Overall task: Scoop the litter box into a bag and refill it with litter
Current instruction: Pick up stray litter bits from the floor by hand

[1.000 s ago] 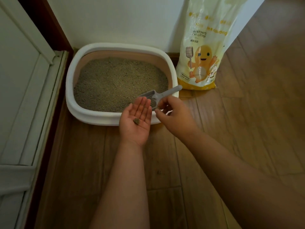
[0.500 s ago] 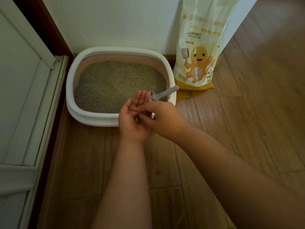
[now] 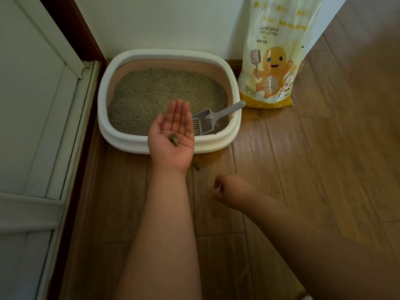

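A white litter box (image 3: 121, 139) full of grey-brown litter (image 3: 151, 98) stands on the wood floor against the wall. A grey slotted scoop (image 3: 205, 124) lies in its near right corner, handle resting on the rim. My left hand (image 3: 173, 137) is held palm up over the box's front rim, fingers straight, with a small brown clump (image 3: 173, 139) lying on the palm. My right hand (image 3: 229, 191) hovers lower over the floor, fingers loosely curled toward the thumb; whether it pinches anything I cannot tell. A yellow and white bag of bentonite cat litter (image 3: 272, 61) leans against the wall to the right.
A white door frame and sill (image 3: 54, 126) run along the left. A small clump (image 3: 197, 165) lies on the floor just in front of the box, and tiny specks (image 3: 215, 214) lie further toward me. Wood floor (image 3: 324, 159) stretches to the right.
My right hand left my left palm and dropped toward the floor nearer me. My left hand stays palm up with the clump. The scoop lies unmoved in the box.
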